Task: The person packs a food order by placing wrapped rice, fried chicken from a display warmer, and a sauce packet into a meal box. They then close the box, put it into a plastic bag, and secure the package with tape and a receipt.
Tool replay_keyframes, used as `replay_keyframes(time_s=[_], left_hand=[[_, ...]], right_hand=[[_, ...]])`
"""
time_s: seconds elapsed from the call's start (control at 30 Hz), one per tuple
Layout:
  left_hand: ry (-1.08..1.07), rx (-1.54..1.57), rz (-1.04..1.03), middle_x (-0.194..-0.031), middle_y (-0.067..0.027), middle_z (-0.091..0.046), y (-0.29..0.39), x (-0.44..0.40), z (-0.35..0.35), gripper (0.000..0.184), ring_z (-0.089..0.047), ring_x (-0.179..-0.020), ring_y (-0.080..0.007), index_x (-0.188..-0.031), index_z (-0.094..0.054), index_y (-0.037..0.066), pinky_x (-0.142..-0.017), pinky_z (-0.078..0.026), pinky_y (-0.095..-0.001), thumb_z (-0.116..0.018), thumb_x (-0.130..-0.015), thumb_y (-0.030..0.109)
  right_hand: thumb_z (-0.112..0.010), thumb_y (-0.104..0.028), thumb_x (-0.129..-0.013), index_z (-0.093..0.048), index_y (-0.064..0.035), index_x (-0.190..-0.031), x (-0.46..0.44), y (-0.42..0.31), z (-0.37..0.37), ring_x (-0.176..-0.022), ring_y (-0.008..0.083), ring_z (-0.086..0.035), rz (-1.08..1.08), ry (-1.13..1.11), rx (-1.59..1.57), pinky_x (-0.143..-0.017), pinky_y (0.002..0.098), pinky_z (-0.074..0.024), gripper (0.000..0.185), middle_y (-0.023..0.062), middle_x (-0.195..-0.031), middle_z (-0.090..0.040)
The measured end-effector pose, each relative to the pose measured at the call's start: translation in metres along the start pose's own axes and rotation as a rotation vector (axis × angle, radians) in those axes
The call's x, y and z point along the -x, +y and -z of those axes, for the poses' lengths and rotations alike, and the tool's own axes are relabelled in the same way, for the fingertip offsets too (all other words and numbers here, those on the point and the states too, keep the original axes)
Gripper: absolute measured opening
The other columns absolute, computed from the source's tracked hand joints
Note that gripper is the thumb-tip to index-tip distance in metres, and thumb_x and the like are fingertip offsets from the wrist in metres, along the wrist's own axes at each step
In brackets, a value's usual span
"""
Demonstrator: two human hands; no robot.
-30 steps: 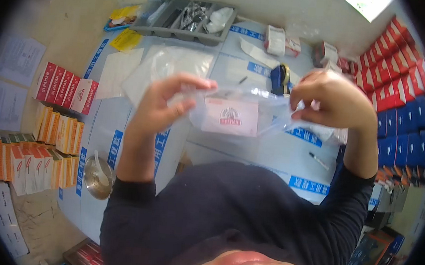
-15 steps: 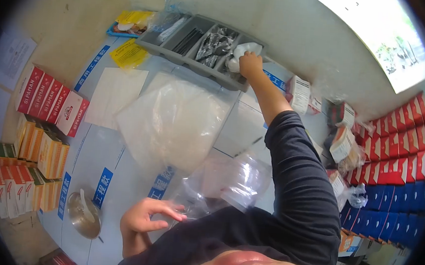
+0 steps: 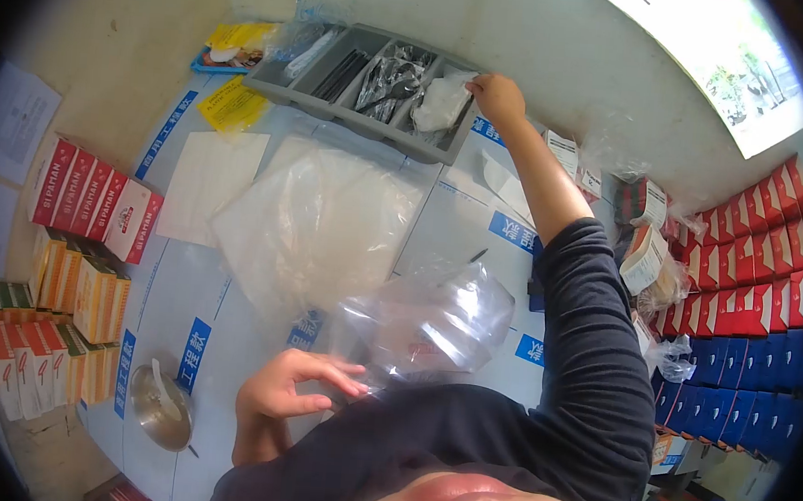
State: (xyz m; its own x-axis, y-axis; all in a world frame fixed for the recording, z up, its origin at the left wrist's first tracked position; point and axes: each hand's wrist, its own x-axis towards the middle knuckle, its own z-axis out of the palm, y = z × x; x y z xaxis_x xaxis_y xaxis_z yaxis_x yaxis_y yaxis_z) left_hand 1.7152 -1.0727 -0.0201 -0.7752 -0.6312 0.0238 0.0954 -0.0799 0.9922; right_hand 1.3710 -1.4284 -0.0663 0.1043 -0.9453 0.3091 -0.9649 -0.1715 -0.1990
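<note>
My right hand (image 3: 502, 99) reaches to the grey divided tray (image 3: 386, 138) at the back, its fingers closed on the edge of a thin white plastic packet (image 3: 443, 103) in the rightmost compartment. Black cutlery in clear wrap (image 3: 393, 84) and black straw-like sticks (image 3: 341, 74) fill the compartments beside it. My left hand (image 3: 294, 387) is low in view with thumb and fingers apart, by the near edge of a clear plastic bag (image 3: 452, 319). Whether its fingertips touch the bag, I cannot tell. Larger translucent bags (image 3: 329, 218) lie flat beyond.
Red boxes (image 3: 93, 196) and yellow boxes (image 3: 100, 299) stand along the left. A metal bowl with a white spoon (image 3: 159, 410) sits at the lower left. White paper (image 3: 210, 186) lies near the tray. Rows of red packs (image 3: 745, 265) and blue packs (image 3: 736, 386) line the right.
My right hand has moved slightly up and right, from resting over the bunched white packet to gripping its edge; the packet now looks flatter. My left hand has shifted slightly right and up.
</note>
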Motion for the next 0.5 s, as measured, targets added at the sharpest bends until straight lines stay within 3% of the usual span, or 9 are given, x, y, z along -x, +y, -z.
replay_keyframes(time_s=[0.07,0.13,0.2,0.27,0.3,0.33,0.4,0.47,0.5], left_hand=[[0.025,0.008,-0.012,-0.1,-0.0164,-0.064,0.005,0.002,-0.007,0.035,-0.054,-0.108,-0.0296,-0.099,-0.061,-0.002,-0.098,-0.033,-0.0415,-0.06,-0.072,0.02],[0.138,0.046,-0.019,-0.103,-0.0181,-0.062,0.007,0.01,-0.015,0.039,-0.053,-0.109,-0.0291,-0.1,-0.061,-0.002,-0.097,-0.033,-0.0401,-0.061,-0.071,0.023],[0.255,0.099,-0.076,-0.105,-0.0189,-0.061,0.021,0.011,-0.032,0.04,-0.053,-0.108,-0.0287,-0.102,-0.06,-0.002,-0.097,-0.034,-0.0399,-0.061,-0.071,0.023],[0.356,0.194,-0.217,-0.115,-0.0207,-0.055,0.028,0.01,-0.045,0.047,-0.053,-0.108,-0.0281,-0.112,-0.054,-0.001,-0.095,-0.036,-0.0391,-0.062,-0.073,0.023],[0.359,0.195,-0.224,-0.115,-0.0207,-0.055,0.033,0.008,-0.049,0.047,-0.053,-0.108,-0.0281,-0.112,-0.054,-0.001,-0.095,-0.036,-0.0391,-0.062,-0.073,0.023],[0.334,0.134,-0.253,-0.121,-0.0209,-0.051,0.038,0.006,-0.053,0.052,-0.052,-0.11,-0.0276,-0.119,-0.048,-0.001,-0.095,-0.037,-0.0392,-0.062,-0.073,0.021],[0.311,0.086,-0.288,-0.126,-0.0212,-0.046,0.045,-0.001,-0.065,0.058,-0.05,-0.111,-0.0272,-0.125,-0.041,0.0,-0.094,-0.037,-0.0393,-0.062,-0.074,0.019],[0.402,-0.025,-0.285,-0.128,-0.0306,-0.039,0.049,-0.009,-0.079,0.075,-0.055,-0.105,-0.029,-0.135,-0.021,0.001,-0.094,-0.038,-0.0379,-0.062,-0.077,0.023],[0.405,-0.014,-0.282,-0.128,-0.0306,-0.039,0.046,-0.01,-0.084,0.075,-0.055,-0.105,-0.029,-0.135,-0.021,0.001,-0.094,-0.038,-0.0379,-0.062,-0.077,0.023]], right_hand=[[-0.054,-0.028,-0.083,-0.065,-0.0094,-0.085,0.0,-0.002,0.017,-0.084,0.0263,-0.062,-0.039,0.069,-0.046,-0.068,0.0389,-0.0482,0.022,0.0108,-0.087,-0.064],[-0.046,-0.015,-0.087,-0.055,0.0015,-0.091,-0.001,-0.008,0.038,-0.081,0.0272,-0.063,-0.392,0.204,-0.923,-0.068,0.036,-0.0511,0.019,0.0165,-0.088,-0.062],[-0.039,-0.006,-0.088,-0.044,0.0059,-0.096,-0.001,-0.019,0.077,-0.079,0.0288,-0.062,-0.437,0.285,-1.61,-0.071,0.0373,-0.0538,0.015,0.0201,-0.09,-0.058],[-0.037,-0.006,-0.089,-0.046,0.008,-0.09,0.009,-0.033,0.13,-0.085,0.0359,-0.061,-0.221,0.346,-1.791,-0.079,0.0418,-0.0531,0.017,0.0243,-0.094,-0.056],[-0.041,-0.002,-0.087,-0.046,0.0077,-0.091,0.016,-0.036,0.16,-0.086,0.0348,-0.06,-0.076,0.351,-1.869,-0.082,0.0443,-0.0508,0.011,0.0217,-0.091,-0.058],[-0.046,0.0,-0.085,-0.05,0.0063,-0.087,0.028,-0.041,0.196,-0.086,0.0311,-0.06,0.219,0.32,-1.968,-0.091,0.0428,-0.0459,0.008,0.0176,-0.087,-0.06],[-0.048,-0.005,-0.086,-0.058,0.0012,-0.078,0.05,-0.026,0.266,-0.086,0.0213,-0.06,0.505,0.263,-1.945,-0.098,0.0339,-0.0385,0.015,0.0126,-0.085,-0.062],[-0.047,-0.012,-0.088,-0.059,0.0011,-0.085,0.101,-0.032,0.303,-0.097,0.0199,-0.056,0.829,-0.108,-2.235,-0.096,0.0317,-0.0379,0.018,0.0129,-0.091,-0.062],[-0.049,-0.012,-0.086,-0.059,-0.0002,-0.086,0.129,-0.063,0.282,-0.093,0.019,-0.056,0.759,-0.157,-1.929,-0.09,0.0312,-0.0404,0.016,0.011,-0.092,-0.061]])
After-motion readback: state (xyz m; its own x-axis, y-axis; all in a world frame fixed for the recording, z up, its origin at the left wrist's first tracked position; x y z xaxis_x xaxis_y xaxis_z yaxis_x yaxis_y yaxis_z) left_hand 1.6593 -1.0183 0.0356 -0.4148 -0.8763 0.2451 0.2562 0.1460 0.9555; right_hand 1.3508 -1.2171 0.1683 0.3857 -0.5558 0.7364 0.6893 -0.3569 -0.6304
